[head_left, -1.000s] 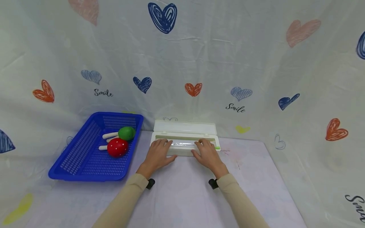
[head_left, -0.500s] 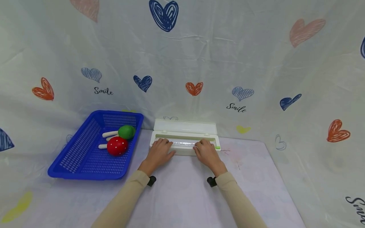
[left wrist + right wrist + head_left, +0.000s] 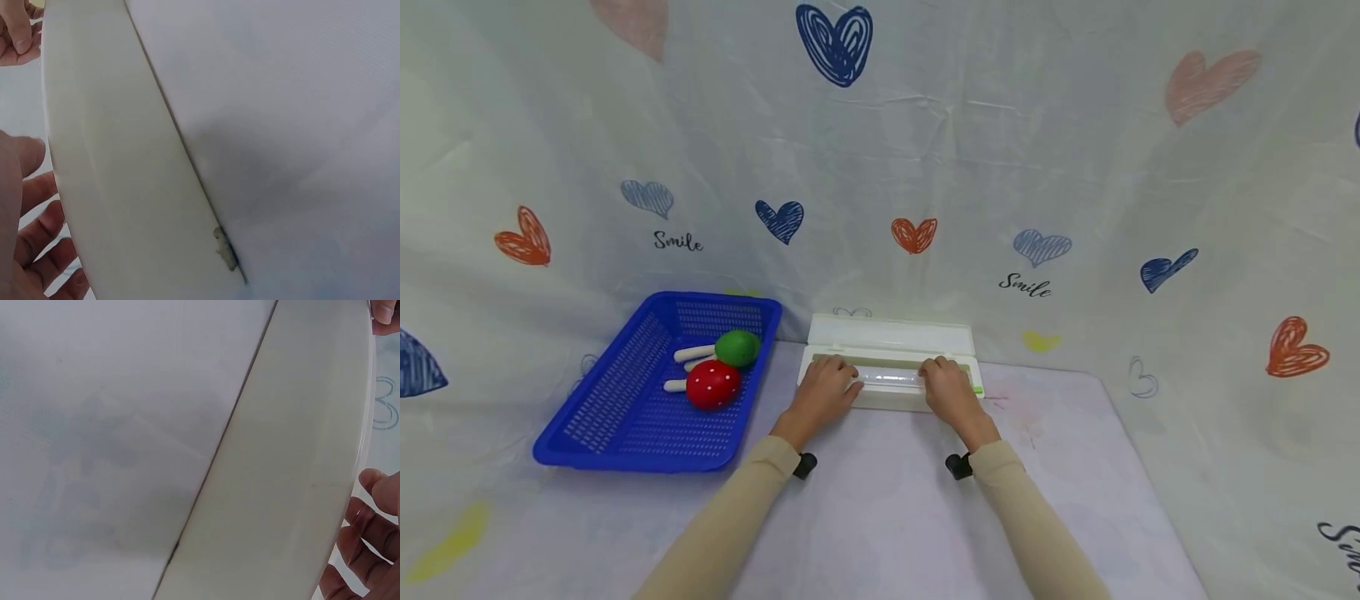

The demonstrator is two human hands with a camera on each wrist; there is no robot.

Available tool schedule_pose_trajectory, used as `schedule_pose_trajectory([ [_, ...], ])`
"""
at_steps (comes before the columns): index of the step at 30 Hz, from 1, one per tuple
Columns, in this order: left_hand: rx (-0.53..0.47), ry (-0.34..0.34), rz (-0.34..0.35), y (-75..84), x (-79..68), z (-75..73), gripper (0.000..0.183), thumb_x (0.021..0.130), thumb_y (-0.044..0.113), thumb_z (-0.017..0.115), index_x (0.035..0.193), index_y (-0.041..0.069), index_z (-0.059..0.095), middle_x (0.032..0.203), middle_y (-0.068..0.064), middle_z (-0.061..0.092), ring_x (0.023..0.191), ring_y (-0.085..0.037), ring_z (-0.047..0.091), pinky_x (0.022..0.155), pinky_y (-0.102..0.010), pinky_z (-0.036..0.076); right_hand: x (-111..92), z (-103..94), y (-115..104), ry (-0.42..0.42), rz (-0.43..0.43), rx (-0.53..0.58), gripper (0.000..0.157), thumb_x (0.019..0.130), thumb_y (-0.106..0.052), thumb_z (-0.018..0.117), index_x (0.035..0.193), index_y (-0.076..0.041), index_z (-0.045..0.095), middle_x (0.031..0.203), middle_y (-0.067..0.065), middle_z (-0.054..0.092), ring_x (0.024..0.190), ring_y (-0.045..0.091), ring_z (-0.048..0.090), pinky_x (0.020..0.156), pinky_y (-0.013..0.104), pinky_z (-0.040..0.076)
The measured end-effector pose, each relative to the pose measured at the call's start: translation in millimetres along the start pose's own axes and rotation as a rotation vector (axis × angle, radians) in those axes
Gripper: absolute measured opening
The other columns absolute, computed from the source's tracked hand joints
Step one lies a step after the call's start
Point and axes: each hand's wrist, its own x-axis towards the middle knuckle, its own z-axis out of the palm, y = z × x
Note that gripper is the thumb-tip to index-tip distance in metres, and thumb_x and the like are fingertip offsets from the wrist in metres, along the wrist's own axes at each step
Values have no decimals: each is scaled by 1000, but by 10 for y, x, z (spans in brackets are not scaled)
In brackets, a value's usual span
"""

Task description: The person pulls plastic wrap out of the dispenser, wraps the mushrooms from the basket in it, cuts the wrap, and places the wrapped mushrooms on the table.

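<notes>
White box point(image 3: 891, 402) sitting open, clear film point(image 3: 887, 377) lying inside. Left hand point(image 3: 824, 390), right hand point(image 3: 951, 392) resting apart over box's front edge; cannot tell if pinching film. Uneven pulling possibly tearing film, dragging box.

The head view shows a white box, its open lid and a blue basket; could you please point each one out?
White box point(image 3: 891, 401): head view, its front wall.
Open lid point(image 3: 891, 335): head view, its inner face.
Blue basket point(image 3: 632, 462): head view, its near rim.
</notes>
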Motion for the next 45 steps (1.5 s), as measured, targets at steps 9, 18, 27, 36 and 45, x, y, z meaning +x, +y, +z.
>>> schedule_pose_trajectory([
  [9,82,46,-39,26,87,-26,9,97,18,72,98,10,76,103,-8,69,97,-29,64,85,-44,52,40,7,44,72,-63,25,9,93,-2,64,99,-3,71,95,13,68,85,32,64,71,46,55],
  [18,-22,74,-51,-10,72,9,18,91,-5,72,107,5,73,102,-12,70,100,-32,65,91,-45,54,25,12,120,42,25,40,19,94,-1,71,112,-1,71,109,16,68,100,36,63,87,46,54],
  [27,-10,162,-57,-44,42,8,7,94,5,70,97,5,77,97,-10,79,94,-28,73,90,-46,55,-65,-13,248,115,50,37,11,95,-13,73,99,-3,77,98,12,76,94,36,71,81,49,58],
  [36,-134,142,-42,-55,-22,-91,11,97,6,67,103,3,76,99,-14,79,93,-31,76,81,-43,61,-168,-81,280,69,82,159,16,100,-16,67,105,-4,76,106,12,78,102,32,74,89,46,58],
  [45,-125,248,25,-56,-133,-128,8,95,7,71,99,3,76,95,-14,79,89,-31,76,78,-43,61,-269,-91,250,166,10,177,14,99,-14,68,102,-2,75,101,12,78,98,31,74,87,43,59],
])
